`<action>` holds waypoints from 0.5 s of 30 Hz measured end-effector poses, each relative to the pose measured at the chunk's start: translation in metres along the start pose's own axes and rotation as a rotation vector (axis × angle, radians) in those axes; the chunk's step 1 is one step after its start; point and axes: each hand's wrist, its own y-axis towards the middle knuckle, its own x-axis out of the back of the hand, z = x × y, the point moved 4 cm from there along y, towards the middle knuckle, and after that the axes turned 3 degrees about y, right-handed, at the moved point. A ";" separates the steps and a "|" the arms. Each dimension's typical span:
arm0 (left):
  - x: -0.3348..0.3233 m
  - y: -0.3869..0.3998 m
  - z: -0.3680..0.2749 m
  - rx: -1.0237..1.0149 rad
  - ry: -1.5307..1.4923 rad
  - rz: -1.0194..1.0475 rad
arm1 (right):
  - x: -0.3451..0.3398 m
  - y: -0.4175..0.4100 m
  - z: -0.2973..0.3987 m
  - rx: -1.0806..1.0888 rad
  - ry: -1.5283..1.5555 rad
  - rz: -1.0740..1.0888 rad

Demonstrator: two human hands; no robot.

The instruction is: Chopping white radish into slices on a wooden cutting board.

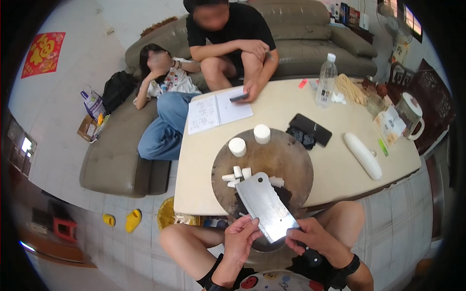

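Observation:
A cleaver [267,211] with a broad metal blade is held tilted over the near edge of a round wooden chopping board [291,156]. My right hand [311,236] grips it where the black handle meets the blade. With thumb and fingers, my left hand [242,236] pinches the blade's left edge near its lower end. Two thick white cylinders [237,147], apparently peeled radish, stand on the board's far side. Several cut white sticks [236,176] lie left of the blade. More pale pieces [276,181] show at its right, partly hidden by it.
A long white radish [363,156] lies on the table [338,174] at right. Phones [313,129], a plastic bottle [326,82] and a glass jug [409,112] are beyond. Two people sit on the sofa [113,156], one over an open notebook [220,111]. A yellow-lined bin [166,214] stands by my knee.

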 end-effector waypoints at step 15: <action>-0.051 0.013 -0.055 -0.897 1.431 0.171 | 0.082 -0.030 0.068 0.327 0.078 -0.332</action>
